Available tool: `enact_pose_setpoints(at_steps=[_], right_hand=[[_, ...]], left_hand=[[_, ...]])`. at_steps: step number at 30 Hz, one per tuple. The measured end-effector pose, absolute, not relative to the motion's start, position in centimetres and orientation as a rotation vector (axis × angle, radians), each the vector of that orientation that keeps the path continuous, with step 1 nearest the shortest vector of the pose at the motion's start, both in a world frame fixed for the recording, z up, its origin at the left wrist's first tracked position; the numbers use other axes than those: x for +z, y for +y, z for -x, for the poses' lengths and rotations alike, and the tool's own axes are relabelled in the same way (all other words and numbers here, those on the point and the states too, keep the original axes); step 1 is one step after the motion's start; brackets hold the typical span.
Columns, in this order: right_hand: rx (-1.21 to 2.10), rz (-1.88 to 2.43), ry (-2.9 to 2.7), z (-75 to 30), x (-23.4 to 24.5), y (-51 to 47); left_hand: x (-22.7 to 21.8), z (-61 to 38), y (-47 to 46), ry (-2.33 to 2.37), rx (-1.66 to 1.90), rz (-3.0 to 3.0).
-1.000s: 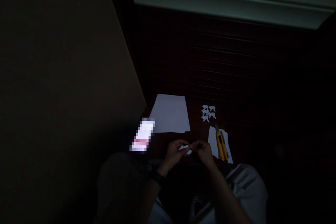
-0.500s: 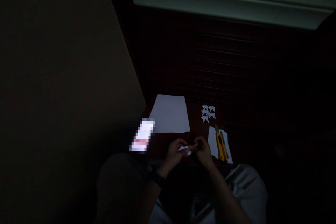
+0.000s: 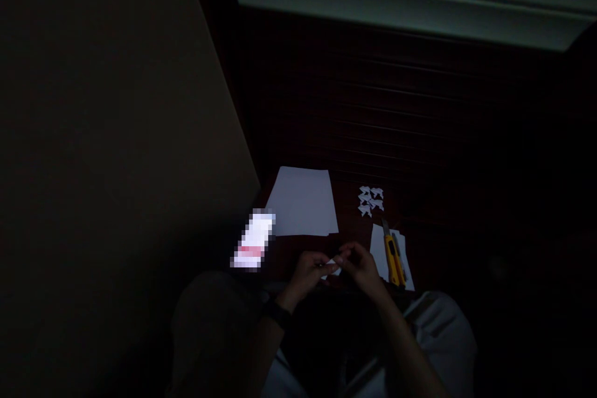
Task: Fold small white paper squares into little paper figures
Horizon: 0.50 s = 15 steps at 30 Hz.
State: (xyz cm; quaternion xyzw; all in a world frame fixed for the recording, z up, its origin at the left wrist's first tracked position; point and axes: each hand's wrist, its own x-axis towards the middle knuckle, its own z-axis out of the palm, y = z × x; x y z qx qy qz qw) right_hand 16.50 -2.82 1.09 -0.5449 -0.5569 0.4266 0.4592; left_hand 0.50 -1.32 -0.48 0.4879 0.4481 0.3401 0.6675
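Between my two hands is a small piece of white paper, partly covered by the fingers. My left hand pinches its left side between thumb and fingers. At its upper right, my right hand has thumb and fingertips closed on the paper's edge. To the right of my right hand, a yellow utility knife lies on some white paper sheets. Several small folded paper figures sit grouped beyond my hands. The dim light hides the fine folds of the held paper.
A stack of large white paper lies at the back left of the dark table. A bright, blurred-out screen is at the left edge. A wall rises on the left, and my knees flank the table's near edge.
My right hand has shifted slightly left and its fingers have come in over the paper, closer to my left hand. Less of the paper's right end shows now.
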Motion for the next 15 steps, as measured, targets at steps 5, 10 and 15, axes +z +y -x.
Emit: enact_pose_setpoints(at_steps=[5,10,15], right_hand=[[1.132,1.322,-1.327,-16.4,0.7,-3.4],[1.049,1.368,-1.288,-16.5,-1.2,-3.1],[1.071,1.405,-1.32,-16.8,-2.0,-2.8]], left_hand=[[-0.6,-0.8,-1.4,1.04,0.877,-1.008],[-0.4,-1.0,-1.2,0.983,0.934,-0.984],[-0.7,-0.8,-0.9,0.996,0.891,-1.029]])
